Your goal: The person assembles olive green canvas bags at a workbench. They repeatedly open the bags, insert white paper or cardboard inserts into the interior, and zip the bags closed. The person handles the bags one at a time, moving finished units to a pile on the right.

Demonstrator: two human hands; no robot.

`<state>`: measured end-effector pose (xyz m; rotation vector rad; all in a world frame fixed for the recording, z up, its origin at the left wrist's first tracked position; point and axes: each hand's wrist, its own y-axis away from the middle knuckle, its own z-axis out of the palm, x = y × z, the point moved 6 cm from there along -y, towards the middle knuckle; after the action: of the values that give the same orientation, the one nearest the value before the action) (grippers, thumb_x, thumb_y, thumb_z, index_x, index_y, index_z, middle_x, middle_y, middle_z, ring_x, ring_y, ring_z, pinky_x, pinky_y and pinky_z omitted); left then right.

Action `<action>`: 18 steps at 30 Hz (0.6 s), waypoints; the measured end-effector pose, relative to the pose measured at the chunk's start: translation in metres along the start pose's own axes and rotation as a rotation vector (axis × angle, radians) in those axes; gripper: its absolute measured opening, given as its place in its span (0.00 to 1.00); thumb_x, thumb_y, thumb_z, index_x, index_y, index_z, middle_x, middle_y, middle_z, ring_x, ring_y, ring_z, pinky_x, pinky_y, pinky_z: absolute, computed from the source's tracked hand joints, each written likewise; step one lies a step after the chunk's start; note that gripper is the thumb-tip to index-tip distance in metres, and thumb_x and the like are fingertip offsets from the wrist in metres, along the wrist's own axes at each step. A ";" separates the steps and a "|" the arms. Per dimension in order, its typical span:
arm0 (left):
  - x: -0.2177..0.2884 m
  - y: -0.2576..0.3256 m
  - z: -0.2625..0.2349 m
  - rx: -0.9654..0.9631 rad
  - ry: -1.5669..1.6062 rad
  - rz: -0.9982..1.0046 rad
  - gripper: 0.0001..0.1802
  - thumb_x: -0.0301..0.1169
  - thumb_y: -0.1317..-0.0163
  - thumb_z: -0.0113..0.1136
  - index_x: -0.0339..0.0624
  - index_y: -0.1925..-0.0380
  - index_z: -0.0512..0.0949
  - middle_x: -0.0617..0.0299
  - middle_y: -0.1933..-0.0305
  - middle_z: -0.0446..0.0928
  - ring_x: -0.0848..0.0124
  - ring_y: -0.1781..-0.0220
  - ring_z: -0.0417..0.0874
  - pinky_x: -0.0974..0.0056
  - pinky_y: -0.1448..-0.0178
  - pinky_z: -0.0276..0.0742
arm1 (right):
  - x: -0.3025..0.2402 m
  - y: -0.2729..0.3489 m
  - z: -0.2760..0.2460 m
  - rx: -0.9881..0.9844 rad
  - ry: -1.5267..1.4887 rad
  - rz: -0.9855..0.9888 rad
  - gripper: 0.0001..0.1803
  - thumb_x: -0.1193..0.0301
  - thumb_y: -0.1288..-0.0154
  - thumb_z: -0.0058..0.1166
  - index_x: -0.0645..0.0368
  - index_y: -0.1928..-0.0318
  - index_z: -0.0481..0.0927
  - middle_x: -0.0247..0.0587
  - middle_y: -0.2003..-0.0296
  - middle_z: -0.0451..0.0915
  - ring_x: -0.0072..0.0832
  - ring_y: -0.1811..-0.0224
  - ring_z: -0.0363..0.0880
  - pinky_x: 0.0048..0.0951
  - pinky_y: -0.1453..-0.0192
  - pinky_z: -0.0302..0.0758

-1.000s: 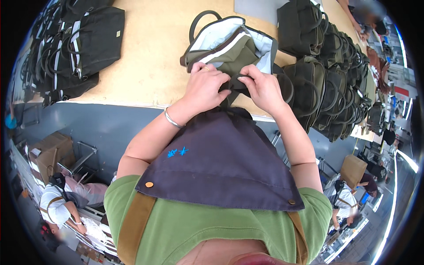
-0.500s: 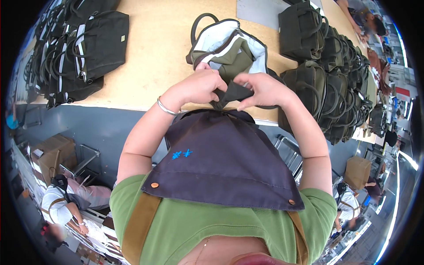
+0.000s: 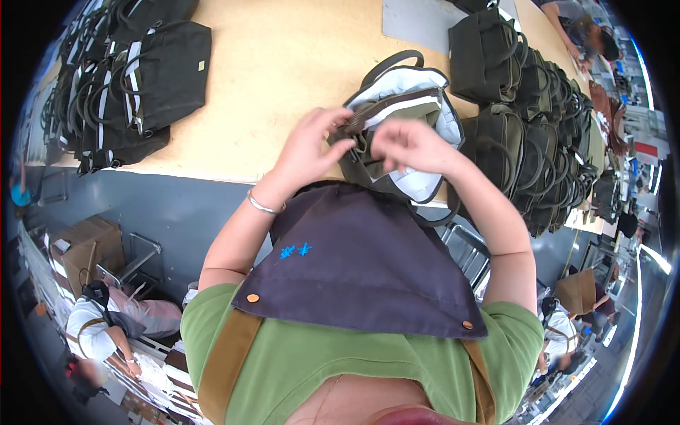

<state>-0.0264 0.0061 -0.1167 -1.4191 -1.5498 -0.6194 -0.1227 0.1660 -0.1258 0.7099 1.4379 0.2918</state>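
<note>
An unzipped dark green handbag point(image 3: 448, 113) with a pale lining lies on the near edge of the table, its mouth facing up. A brown zip strip with white edging runs across the opening, and a dark handle loops out at the back. My left hand point(image 3: 312, 142) has its thumb and fingers around the dark fabric at the bag's left end. Over the mouth, my right hand point(image 3: 418, 145) is bent with curled fingers, blurred by motion; whether it pinches anything is unclear.
Dark handbags point(image 3: 170, 78) lie piled at the table's left, and several green ones point(image 3: 485, 57) stand in rows at the right. A grey sheet point(image 3: 414, 21) lies at the back of the wooden table point(image 3: 283, 64). Cartons point(image 3: 88, 248) and other people are behind me.
The handbag has turned and shifted right and nearer. My hands have moved from a dark flap at its near edge; the left is at the bag's left end, the right over its mouth.
</note>
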 end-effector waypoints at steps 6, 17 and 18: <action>-0.012 0.001 0.016 -0.071 0.028 -0.037 0.22 0.23 0.46 0.66 0.45 0.50 0.76 0.62 0.61 0.74 0.70 0.61 0.78 0.67 0.57 0.74 | -0.046 -0.022 0.005 0.446 0.788 -0.624 0.13 0.75 0.49 0.61 0.53 0.60 0.79 0.35 0.65 0.78 0.37 0.69 0.81 0.34 0.65 0.78; 0.005 -0.010 0.018 -0.204 -0.166 0.058 0.13 0.30 0.49 0.69 0.46 0.65 0.75 0.61 0.63 0.74 0.60 0.55 0.75 0.58 0.48 0.70 | -0.029 0.011 -0.004 0.575 0.795 -0.441 0.14 0.74 0.47 0.63 0.53 0.59 0.77 0.40 0.68 0.80 0.42 0.65 0.82 0.40 0.63 0.78; 0.007 -0.013 0.019 -0.226 -0.154 0.072 0.13 0.31 0.49 0.69 0.46 0.66 0.75 0.61 0.62 0.75 0.60 0.54 0.75 0.57 0.47 0.70 | -0.026 0.012 -0.003 0.580 0.803 -0.479 0.14 0.73 0.46 0.63 0.53 0.59 0.77 0.40 0.68 0.80 0.42 0.65 0.81 0.40 0.64 0.78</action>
<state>-0.0433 0.0229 -0.1170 -1.7198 -1.5781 -0.6707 -0.1261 0.1606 -0.0978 0.7060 2.4558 -0.2709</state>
